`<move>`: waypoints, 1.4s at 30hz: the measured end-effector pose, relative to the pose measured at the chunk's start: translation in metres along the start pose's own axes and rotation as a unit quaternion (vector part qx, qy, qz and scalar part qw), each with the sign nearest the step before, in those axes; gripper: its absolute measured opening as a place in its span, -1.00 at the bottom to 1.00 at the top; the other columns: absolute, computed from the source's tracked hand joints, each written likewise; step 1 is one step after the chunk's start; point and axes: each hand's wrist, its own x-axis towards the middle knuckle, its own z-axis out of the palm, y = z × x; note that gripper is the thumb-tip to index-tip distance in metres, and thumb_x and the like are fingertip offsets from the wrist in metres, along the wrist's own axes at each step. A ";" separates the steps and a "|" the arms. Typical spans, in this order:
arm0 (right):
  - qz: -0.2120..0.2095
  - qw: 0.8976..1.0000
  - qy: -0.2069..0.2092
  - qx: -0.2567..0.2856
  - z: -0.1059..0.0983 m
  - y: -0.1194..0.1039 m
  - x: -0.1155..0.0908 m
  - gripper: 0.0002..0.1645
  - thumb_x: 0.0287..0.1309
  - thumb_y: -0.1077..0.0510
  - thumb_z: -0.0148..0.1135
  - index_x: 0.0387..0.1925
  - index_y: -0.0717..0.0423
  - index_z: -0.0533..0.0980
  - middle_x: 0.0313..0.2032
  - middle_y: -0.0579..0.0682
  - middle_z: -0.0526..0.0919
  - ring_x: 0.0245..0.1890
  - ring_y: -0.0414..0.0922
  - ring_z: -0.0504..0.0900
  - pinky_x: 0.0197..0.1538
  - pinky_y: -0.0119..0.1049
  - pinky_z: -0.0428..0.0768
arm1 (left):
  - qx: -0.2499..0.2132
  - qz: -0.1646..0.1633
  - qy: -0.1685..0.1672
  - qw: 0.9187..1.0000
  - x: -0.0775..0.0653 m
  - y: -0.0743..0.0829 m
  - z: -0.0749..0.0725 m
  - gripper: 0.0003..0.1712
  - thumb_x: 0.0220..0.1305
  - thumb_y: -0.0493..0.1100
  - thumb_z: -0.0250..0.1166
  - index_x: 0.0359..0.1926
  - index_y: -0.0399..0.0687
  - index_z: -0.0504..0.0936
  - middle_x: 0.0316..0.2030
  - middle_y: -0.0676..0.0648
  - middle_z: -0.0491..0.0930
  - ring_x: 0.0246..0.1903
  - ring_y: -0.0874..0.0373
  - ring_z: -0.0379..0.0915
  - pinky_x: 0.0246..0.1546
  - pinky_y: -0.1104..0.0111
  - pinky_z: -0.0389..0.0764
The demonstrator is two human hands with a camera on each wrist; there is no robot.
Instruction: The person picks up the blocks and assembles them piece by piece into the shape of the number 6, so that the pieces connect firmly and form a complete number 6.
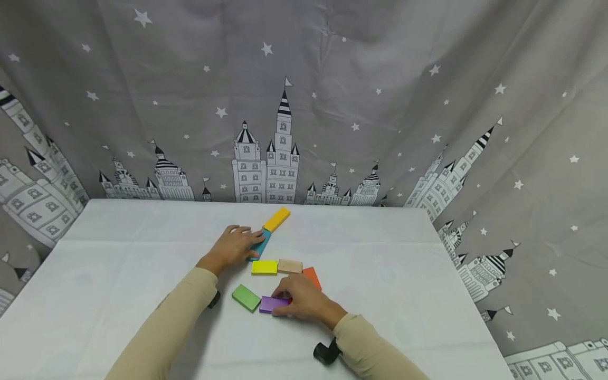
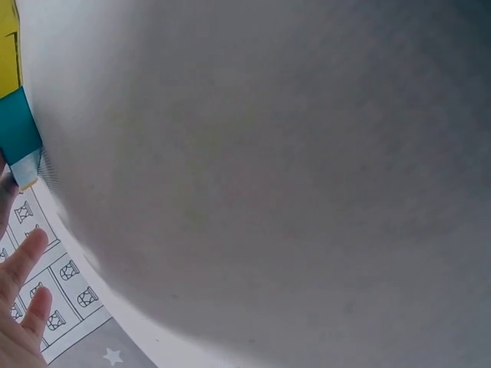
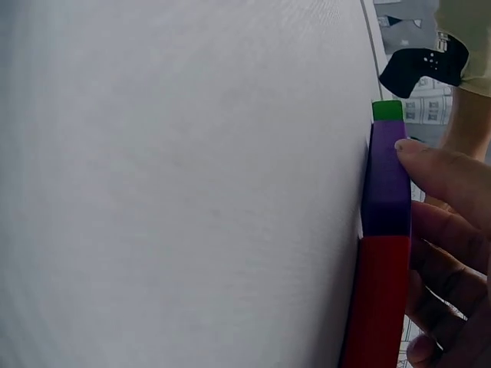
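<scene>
My left hand (image 1: 235, 247) holds the blue block (image 1: 260, 247) between thumb and fingers at the upper end of a curved row. At its far end the block meets a golden-yellow block (image 1: 276, 219). In the left wrist view, other fingers (image 2: 27, 264) are spread off the block. Lower down, my right hand (image 1: 304, 300) pinches the purple block (image 1: 269, 304), thumb on the near side and fingers on the far side. A green block (image 1: 245, 298) touches the purple one's left end. The red block (image 3: 380, 299) adjoins its other end, mostly hidden by the hand in the head view.
Between the hands lie a bright yellow block (image 1: 264, 268), a plain wood block (image 1: 290, 266) and an orange block (image 1: 312, 277), continuing the curve. White cloth covers the table (image 1: 119, 253). A grey castle-print curtain (image 1: 190, 79) hangs behind and beside it.
</scene>
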 end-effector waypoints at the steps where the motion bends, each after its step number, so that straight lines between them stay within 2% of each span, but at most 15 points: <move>1: 0.001 1.000 0.000 0.000 0.000 -0.001 0.000 -0.64 0.00 -0.09 0.47 -0.19 -0.01 0.70 -0.35 -0.28 0.62 -0.32 -0.38 0.43 -0.13 -0.53 0.38 | 0.001 -0.001 0.000 1.000 -0.001 0.000 0.000 -0.35 0.26 0.09 0.25 0.33 0.01 0.42 0.35 -0.02 0.34 0.29 -0.14 0.25 0.30 -0.11 0.15; 7: 0.007 1.000 0.003 0.000 0.003 -0.007 0.001 -0.65 -0.02 -0.10 0.48 -0.22 -0.04 0.71 -0.39 -0.32 0.60 -0.37 -0.41 0.40 -0.14 -0.50 0.33 | 0.013 -0.006 0.006 1.000 -0.006 0.000 0.000 -0.35 0.24 0.09 0.28 0.32 0.02 0.44 0.33 -0.01 0.37 0.27 -0.14 0.27 0.28 -0.10 0.18; 12: 0.029 1.000 -0.006 0.006 0.001 -0.012 0.005 -0.66 -0.07 -0.09 0.52 -0.25 -0.04 0.71 -0.43 -0.34 0.60 -0.39 -0.42 0.42 -0.19 -0.49 0.26 | 0.019 -0.002 0.011 1.000 -0.009 0.000 -0.005 -0.36 0.23 0.07 0.30 0.29 -0.02 0.47 0.30 -0.04 0.40 0.25 -0.15 0.30 0.26 -0.10 0.23; 18: 0.048 0.999 -0.014 0.004 0.000 -0.017 0.008 -0.66 -0.10 -0.10 0.53 -0.27 -0.06 0.71 -0.44 -0.36 0.59 -0.41 -0.43 0.42 -0.20 -0.46 0.22 | 0.019 0.001 0.004 1.000 -0.010 0.001 -0.012 -0.37 0.19 0.08 0.34 0.25 -0.03 0.51 0.29 -0.08 0.42 0.25 -0.14 0.29 0.26 -0.09 0.24; 23: 0.058 0.998 -0.020 -0.007 0.000 -0.018 0.007 -0.66 -0.09 -0.11 0.52 -0.26 -0.07 0.71 -0.44 -0.35 0.59 -0.39 -0.42 0.42 -0.19 -0.44 0.23 | -0.027 -0.009 0.015 0.999 -0.017 0.004 -0.018 -0.40 0.20 0.12 0.33 0.20 -0.05 0.56 0.26 -0.12 0.44 0.24 -0.16 0.29 0.25 -0.12 0.23; 29: 0.070 0.997 -0.025 0.006 -0.001 -0.018 0.004 -0.64 -0.06 -0.10 0.50 -0.22 -0.04 0.70 -0.40 -0.34 0.60 -0.35 -0.40 0.43 -0.15 -0.42 0.26 | -0.087 0.002 0.030 0.996 -0.040 0.007 -0.021 -0.36 0.11 0.13 0.40 0.14 -0.12 0.60 0.14 -0.13 0.56 0.17 -0.15 0.36 0.23 -0.15 0.25; 35: 0.080 0.996 -0.024 0.029 -0.004 -0.017 0.002 -0.63 -0.04 -0.06 0.50 -0.19 0.00 0.69 -0.36 -0.31 0.62 -0.33 -0.38 0.45 -0.13 -0.44 0.33 | -0.146 0.044 0.039 0.988 -0.064 0.007 -0.019 -0.38 -0.01 0.06 0.49 0.06 -0.12 0.64 0.02 -0.11 0.63 0.07 -0.13 0.44 0.17 -0.14 0.32; 42: 0.071 0.997 -0.024 0.028 -0.008 -0.016 0.004 -0.63 -0.07 -0.04 0.52 -0.21 0.04 0.70 -0.38 -0.27 0.62 -0.37 -0.38 0.44 -0.24 -0.54 0.40 | -0.208 0.084 0.025 0.974 -0.079 0.010 -0.016 -0.41 -0.09 -0.03 0.54 0.03 -0.10 0.66 -0.02 -0.10 0.62 0.02 -0.11 0.45 0.12 -0.09 0.39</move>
